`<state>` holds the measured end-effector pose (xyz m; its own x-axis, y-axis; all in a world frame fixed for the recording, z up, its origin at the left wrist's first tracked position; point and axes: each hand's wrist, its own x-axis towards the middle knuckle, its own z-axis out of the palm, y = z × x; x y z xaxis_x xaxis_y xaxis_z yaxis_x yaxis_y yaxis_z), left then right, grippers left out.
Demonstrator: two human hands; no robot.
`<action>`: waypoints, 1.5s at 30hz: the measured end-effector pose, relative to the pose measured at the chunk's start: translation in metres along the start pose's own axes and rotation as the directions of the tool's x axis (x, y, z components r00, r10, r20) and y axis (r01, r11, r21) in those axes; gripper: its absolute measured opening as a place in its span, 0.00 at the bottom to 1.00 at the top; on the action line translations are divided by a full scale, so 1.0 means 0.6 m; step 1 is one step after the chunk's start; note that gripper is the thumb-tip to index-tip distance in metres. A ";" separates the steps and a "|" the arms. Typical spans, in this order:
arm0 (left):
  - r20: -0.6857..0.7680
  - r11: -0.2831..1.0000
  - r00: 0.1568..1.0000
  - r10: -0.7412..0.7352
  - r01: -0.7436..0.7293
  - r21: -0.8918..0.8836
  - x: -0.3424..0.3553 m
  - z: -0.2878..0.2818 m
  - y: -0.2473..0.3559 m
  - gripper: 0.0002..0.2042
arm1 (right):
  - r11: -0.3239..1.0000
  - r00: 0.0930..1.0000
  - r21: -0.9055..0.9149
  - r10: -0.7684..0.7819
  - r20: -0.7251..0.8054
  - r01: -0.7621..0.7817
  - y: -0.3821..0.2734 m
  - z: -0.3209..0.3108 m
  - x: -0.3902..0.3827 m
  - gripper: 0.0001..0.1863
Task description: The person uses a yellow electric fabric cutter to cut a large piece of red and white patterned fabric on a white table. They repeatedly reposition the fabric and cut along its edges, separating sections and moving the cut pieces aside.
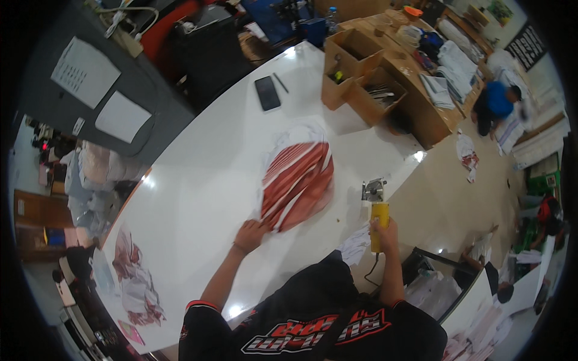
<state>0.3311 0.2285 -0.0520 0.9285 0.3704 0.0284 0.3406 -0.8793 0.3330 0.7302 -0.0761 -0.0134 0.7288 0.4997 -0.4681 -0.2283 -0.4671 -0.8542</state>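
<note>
A broad white tabletop [198, 180] with a curved far edge spreads out in front of me, glossy under the lights. The largest thing on it is a red-and-white striped cloth [301, 180], lying bunched and folded near the middle, its far end paler and nearly white. I see no cut line in it and no piece lying freshly parted beside it, so I judge the work on this cloth to be at an early stage, with most of it left, though its folds could hide a cut. Far to my left, a heap of red-and-white cloth [138, 283] lies loosely near the tabletop's edge; whether it is finished or waiting I cannot tell. To the right of the striped cloth and apart from it is a yellow electric hand cutter [379, 219], its round metal head pointing away from me; it touches no part of the striped cloth. Just beside it lies a crumpled white cloth [355, 245]. My left hand [250, 235] pinches the near corner of the striped cloth; my right hand [386, 233] is wrapped around the cutter's body. Beyond the cloth lie a dark phone [267, 93] and, smallest, a slim pen [280, 83].
</note>
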 end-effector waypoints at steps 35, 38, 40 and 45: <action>-0.447 0.034 -0.028 -0.894 0.991 -0.131 -0.367 0.050 -0.074 0.08 | 0.288 0.613 -0.802 -0.781 0.119 0.523 -0.170 0.320 0.168 0.32; -0.619 0.194 0.036 -0.785 0.963 -0.190 -0.388 0.050 -0.051 0.07 | 0.442 0.564 -0.368 -0.738 0.370 0.818 -0.140 0.394 0.063 0.28; -0.540 0.385 0.152 -0.828 0.854 -0.350 -0.313 -0.003 0.026 0.08 | 0.527 0.516 -0.173 -0.623 0.588 0.832 -0.134 0.431 -0.054 0.31; -0.383 0.772 0.716 -0.583 0.341 -0.536 -0.261 -0.140 0.170 0.11 | 0.502 0.108 0.107 -0.381 0.918 0.858 -0.213 0.533 -0.309 0.34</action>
<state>0.2080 0.1064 0.0568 0.4098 0.8927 0.1875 0.5003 -0.3918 0.7721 0.4177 0.1244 0.1100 -0.4266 0.9019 0.0670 0.4415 0.2724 -0.8549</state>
